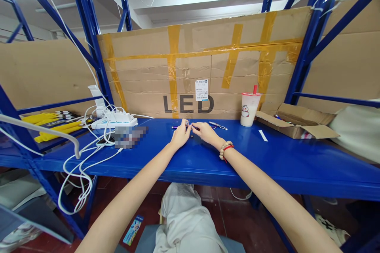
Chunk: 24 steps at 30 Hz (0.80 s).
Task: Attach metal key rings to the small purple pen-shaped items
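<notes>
My left hand is closed, with thumb and fingers pinched around something small that I cannot make out. Its fingertips almost meet those of my right hand, also closed in a pinch at the same spot, hiding what lies between. A thin purple, pen-like piece sticks out to the left behind my left hand; whether that hand holds it, I cannot tell. Just beyond my right hand, a slim silver and blue tool rests on the blue table. A tiny dark bit lies below the fingertips.
On the right stand a drink cup with a red straw and an open cardboard box; a white paper strip lies nearer. Left are a white power strip, tangled cables and yellow packs. A cardboard wall closes the back.
</notes>
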Motion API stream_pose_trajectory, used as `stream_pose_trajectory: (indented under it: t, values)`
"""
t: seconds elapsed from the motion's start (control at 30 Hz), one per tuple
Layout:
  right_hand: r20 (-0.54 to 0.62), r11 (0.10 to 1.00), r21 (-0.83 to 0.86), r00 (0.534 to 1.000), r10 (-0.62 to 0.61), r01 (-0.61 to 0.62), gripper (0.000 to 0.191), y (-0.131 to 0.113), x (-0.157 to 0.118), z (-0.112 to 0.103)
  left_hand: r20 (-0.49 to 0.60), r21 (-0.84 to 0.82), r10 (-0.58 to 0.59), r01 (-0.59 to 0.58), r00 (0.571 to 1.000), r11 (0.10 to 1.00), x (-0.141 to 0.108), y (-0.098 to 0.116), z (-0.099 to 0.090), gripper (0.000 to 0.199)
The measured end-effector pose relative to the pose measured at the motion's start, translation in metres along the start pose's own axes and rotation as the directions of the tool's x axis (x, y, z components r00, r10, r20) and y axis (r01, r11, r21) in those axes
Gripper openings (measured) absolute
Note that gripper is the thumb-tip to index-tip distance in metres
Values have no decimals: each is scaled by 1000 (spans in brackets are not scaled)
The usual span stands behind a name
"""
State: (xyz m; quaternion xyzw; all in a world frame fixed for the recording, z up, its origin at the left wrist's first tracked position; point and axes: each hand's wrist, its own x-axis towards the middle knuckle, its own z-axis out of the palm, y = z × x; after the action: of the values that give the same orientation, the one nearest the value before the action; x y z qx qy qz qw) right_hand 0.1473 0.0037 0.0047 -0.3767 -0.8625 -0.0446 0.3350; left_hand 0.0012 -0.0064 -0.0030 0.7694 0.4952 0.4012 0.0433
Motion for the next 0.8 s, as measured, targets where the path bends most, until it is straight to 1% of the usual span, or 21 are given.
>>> stream_pose_trajectory:
  t: [0.1,0.23,0.4,0.6,0.67,0.8]
  values:
    - [-28,1000,-11,999,17,-17,22,4,0,-1,-5,-36,-9,9,1000,999,0,0,0,11]
    - [-26,999,-12,999,35,-36,24,9,0,1,23,-95,-16,18,1000,995,1,0,-1,7]
    - [-34,1000,0,999,22,-22,26,12,0,3,62,-94,-25,31,998,995,1,-1,0,7]
    - [-38,1000,4,999,7,-7,27,13,-1,4,82,-161,8,6,997,987,3,-5,3,6]
    - [-37,1000,0,999,15,-15,27,12,-1,4,65,-153,18,-8,998,988,3,-6,4,7]
    - [-41,999,-15,999,28,-28,27,11,-1,3,38,-78,22,-19,999,997,3,-6,4,10]
